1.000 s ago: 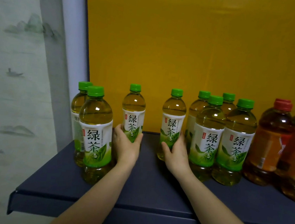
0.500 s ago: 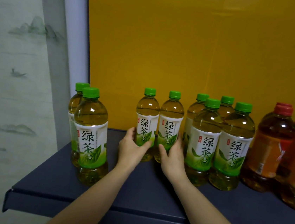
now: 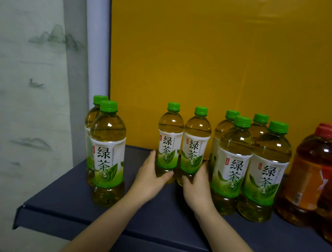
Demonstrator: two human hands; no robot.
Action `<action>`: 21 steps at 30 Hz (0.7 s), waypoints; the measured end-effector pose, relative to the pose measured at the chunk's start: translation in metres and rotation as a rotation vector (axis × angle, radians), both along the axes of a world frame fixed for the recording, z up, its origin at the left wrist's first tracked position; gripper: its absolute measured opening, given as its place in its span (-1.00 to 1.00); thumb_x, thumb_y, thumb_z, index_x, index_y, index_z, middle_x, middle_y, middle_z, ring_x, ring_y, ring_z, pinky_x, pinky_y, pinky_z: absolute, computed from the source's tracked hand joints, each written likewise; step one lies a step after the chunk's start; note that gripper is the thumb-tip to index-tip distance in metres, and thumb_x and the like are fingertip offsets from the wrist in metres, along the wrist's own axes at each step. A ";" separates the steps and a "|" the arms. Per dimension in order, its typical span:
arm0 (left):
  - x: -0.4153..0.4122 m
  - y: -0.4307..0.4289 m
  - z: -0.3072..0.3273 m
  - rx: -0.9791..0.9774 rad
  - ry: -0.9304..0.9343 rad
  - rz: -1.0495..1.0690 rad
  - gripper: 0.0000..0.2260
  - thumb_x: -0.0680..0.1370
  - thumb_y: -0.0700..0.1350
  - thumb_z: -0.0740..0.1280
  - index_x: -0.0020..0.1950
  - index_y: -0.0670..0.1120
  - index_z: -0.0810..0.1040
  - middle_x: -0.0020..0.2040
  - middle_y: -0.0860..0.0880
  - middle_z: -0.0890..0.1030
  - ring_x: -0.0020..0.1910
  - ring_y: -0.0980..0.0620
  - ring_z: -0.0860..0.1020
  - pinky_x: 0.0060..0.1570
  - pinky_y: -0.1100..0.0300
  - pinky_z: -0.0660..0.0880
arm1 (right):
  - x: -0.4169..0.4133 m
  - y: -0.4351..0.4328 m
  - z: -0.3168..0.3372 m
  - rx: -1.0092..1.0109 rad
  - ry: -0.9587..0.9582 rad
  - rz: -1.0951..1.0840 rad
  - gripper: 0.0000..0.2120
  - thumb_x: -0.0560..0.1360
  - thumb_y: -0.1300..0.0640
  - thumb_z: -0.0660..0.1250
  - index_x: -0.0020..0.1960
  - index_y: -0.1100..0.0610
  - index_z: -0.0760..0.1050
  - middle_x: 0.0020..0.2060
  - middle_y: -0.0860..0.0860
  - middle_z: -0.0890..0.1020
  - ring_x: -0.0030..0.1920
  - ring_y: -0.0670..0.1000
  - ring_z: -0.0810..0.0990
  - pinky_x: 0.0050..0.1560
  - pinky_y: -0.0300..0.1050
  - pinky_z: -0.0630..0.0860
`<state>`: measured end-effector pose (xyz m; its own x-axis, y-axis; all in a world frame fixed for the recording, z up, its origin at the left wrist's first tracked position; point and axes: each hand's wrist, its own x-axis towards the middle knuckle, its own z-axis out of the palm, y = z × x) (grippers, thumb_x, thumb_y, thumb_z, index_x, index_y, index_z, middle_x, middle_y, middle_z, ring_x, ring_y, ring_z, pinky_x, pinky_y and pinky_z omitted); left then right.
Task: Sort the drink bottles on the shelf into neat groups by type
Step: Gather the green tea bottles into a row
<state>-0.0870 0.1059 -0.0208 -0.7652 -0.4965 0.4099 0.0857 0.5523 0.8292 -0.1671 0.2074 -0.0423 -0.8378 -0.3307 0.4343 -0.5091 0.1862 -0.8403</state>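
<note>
Two green tea bottles stand side by side at the back middle of the dark blue shelf [image 3: 150,223]. My left hand [image 3: 149,179] grips the base of the left bottle [image 3: 169,140]. My right hand [image 3: 197,188] grips the base of the right bottle [image 3: 195,145]. The two bottles touch or nearly touch. Two more green tea bottles [image 3: 107,152] stand at the shelf's left end, one behind the other. A cluster of several green tea bottles [image 3: 249,168] stands just right of my right hand.
Brown tea bottles with red caps [image 3: 312,175] stand at the right end of the shelf. A yellow panel [image 3: 220,59] backs the shelf. A pale post [image 3: 94,55] and a painted wall lie to the left. The shelf's front edge [image 3: 107,235] is near my forearms.
My hands slid the two held bottles together; a second ago a wide gap lay between them. The left bottle moved right, away from the left pair.
</note>
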 end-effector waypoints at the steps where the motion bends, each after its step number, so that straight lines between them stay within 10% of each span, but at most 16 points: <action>1: 0.013 0.004 0.002 0.007 -0.014 -0.048 -0.45 0.48 -0.17 0.39 0.37 0.09 0.22 0.21 0.23 0.40 0.25 0.24 0.32 0.10 0.47 0.25 | 0.006 0.005 0.000 -0.014 -0.049 0.043 -0.28 0.43 0.32 0.31 0.48 0.11 0.04 0.46 0.04 0.22 0.48 0.01 0.13 0.48 0.10 0.09; 5: 0.078 0.009 0.001 0.118 -0.135 -0.212 -0.56 0.48 -0.20 0.37 0.29 0.04 0.31 0.23 0.19 0.44 0.23 0.26 0.42 0.24 0.39 0.33 | 0.046 0.026 -0.005 0.013 -0.265 0.263 -0.22 0.51 0.28 0.28 0.53 0.06 -0.14 0.52 -0.09 -0.03 0.50 -0.11 -0.04 0.51 -0.08 -0.04; 9: 0.146 -0.007 -0.002 0.253 -0.090 -0.132 -0.80 0.45 -0.32 0.35 0.03 -0.12 0.52 -0.16 -0.15 0.66 -0.19 0.03 0.62 -0.08 0.28 0.56 | 0.073 0.014 -0.003 0.039 -0.325 0.466 -0.26 0.50 0.27 0.31 0.51 0.04 -0.04 0.50 -0.10 0.09 0.44 -0.16 0.12 0.44 -0.20 0.10; 13: 0.168 -0.051 -0.011 0.276 0.165 0.181 -0.88 0.47 -0.40 0.29 -0.13 -0.19 0.51 -0.42 -0.07 0.52 -0.35 0.04 0.50 -0.32 0.42 0.45 | 0.099 -0.029 0.009 0.141 -0.210 0.594 -0.18 0.44 0.06 0.40 0.51 0.03 -0.05 0.46 -0.08 0.18 0.40 -0.15 0.20 0.37 -0.22 0.22; 18: 0.146 -0.096 -0.011 0.172 0.229 0.390 -0.79 0.47 -0.37 0.33 0.04 -0.19 0.42 -0.14 -0.12 0.50 -0.34 0.29 0.48 -0.30 0.50 0.43 | 0.119 -0.074 0.021 0.158 0.018 0.414 -0.12 0.27 -0.14 0.49 0.41 -0.02 0.06 0.33 -0.13 0.35 0.33 -0.07 0.36 0.28 0.01 0.39; 21: 0.134 -0.110 -0.013 0.106 0.108 0.334 -0.60 0.42 -0.25 0.44 0.20 -0.17 0.40 0.05 -0.10 0.50 -0.07 0.12 0.50 -0.09 0.38 0.44 | 0.115 -0.076 0.022 0.202 0.085 0.342 -0.28 0.34 -0.15 0.43 0.33 -0.06 0.10 0.23 -0.16 0.44 0.26 -0.02 0.45 0.16 -0.01 0.43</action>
<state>0.0473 -0.0037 -0.0335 -0.5090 -0.7554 0.4127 0.0055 0.4766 0.8791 -0.0521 0.1311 -0.0208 -0.6287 -0.6700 0.3948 -0.6363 0.1513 -0.7565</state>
